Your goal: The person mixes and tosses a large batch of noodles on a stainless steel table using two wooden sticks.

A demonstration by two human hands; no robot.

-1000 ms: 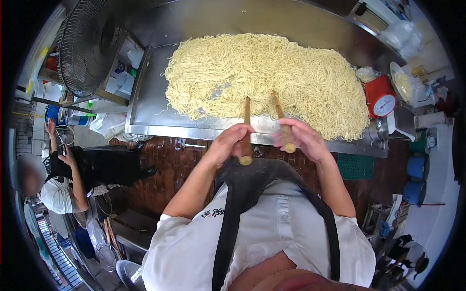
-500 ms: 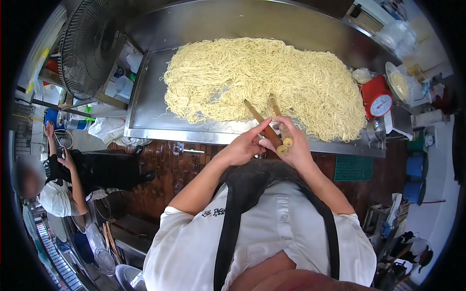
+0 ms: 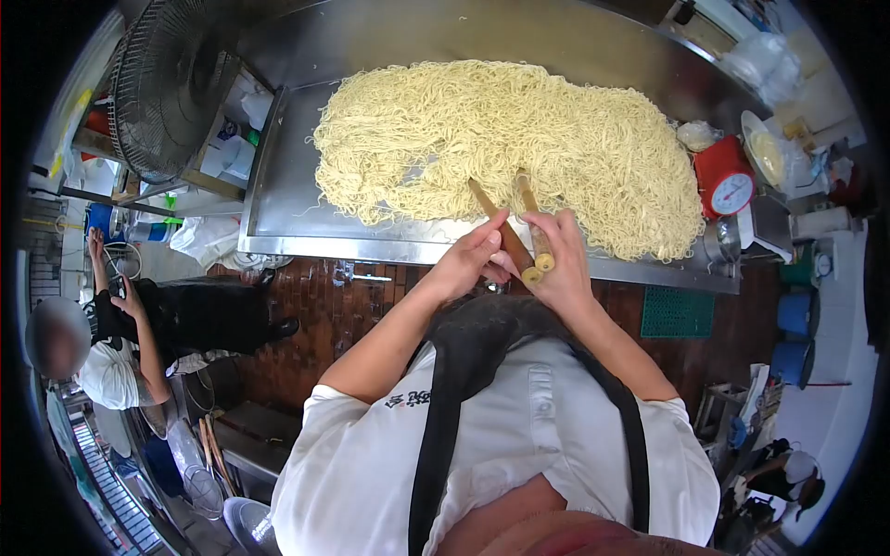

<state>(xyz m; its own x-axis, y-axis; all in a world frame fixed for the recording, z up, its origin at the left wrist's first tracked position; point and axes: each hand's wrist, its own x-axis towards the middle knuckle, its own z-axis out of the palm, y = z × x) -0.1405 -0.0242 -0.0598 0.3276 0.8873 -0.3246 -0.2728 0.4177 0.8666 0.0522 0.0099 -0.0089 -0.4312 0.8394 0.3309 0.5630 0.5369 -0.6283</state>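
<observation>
Noodles: a wide, pale yellow, tangled layer [image 3: 519, 120] lies across the metal table [image 3: 297, 190] in front of me, with loose strands along its edges and a small gap showing metal left of the sticks.
Dark stick: this one [image 3: 502, 229] slants from the noodles' near edge toward my right hand.
Light stick: this one [image 3: 531, 206] is steeper, its far tip at the noodles; the two near ends sit close together.
Right end of table: a red scale [image 3: 723, 176] with a round dial is just beside the noodles, near a small plastic bag [image 3: 700, 136] and a metal container [image 3: 722, 239].
Left side: a large fan [image 3: 167, 88] stands beyond the table's end; another person [image 3: 116, 371] stands well apart from me.
Floor: a green mat [image 3: 677, 312] lies beyond my right arm.
Left hand: my left hand [image 3: 470, 262] is narrow, fingers closed on the dark stick.
Right hand: my right hand [image 3: 564, 264] is curled round the light stick near its end.
</observation>
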